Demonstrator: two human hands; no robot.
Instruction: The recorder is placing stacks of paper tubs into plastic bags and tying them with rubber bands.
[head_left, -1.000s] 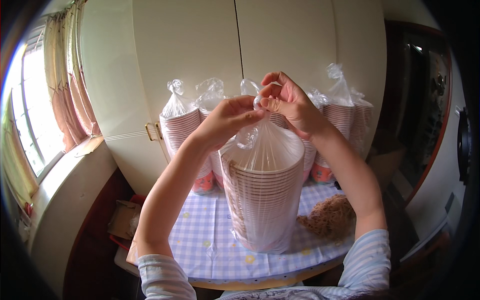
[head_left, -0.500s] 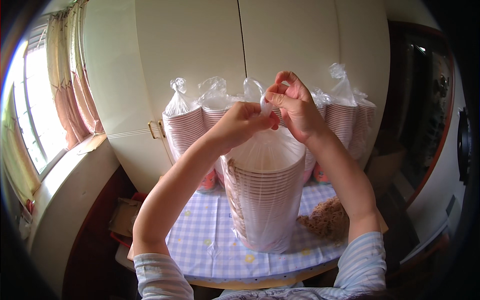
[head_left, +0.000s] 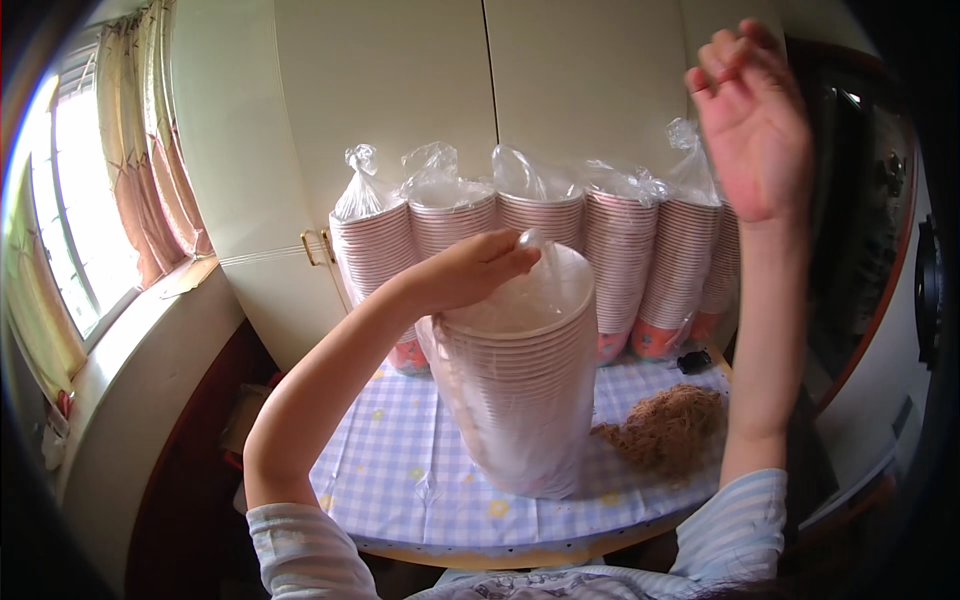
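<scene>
— Where's that bagged stack of bowls (head_left: 520, 390)?
— Middle of the bench (head_left: 400, 470). The left hand (head_left: 475, 268) pinches the bag's gathered top in its grip.
— And the right hand (head_left: 752, 125)?
— Raised, fingers loose, holding nothing.

1. Surface (head_left: 400, 470): round, under a blue checked cloth with yellow spots.
2. Bagged cup stacks (head_left: 545, 225): a row along the back, against the cabinet.
3. Brown fibre pile (head_left: 665, 425): right side of the cloth.
4. Cabinet (head_left: 400, 90): cream doors, brass handles.
5. Curtain (head_left: 150, 150): pink, beside the window (head_left: 70, 200) at left.
</scene>
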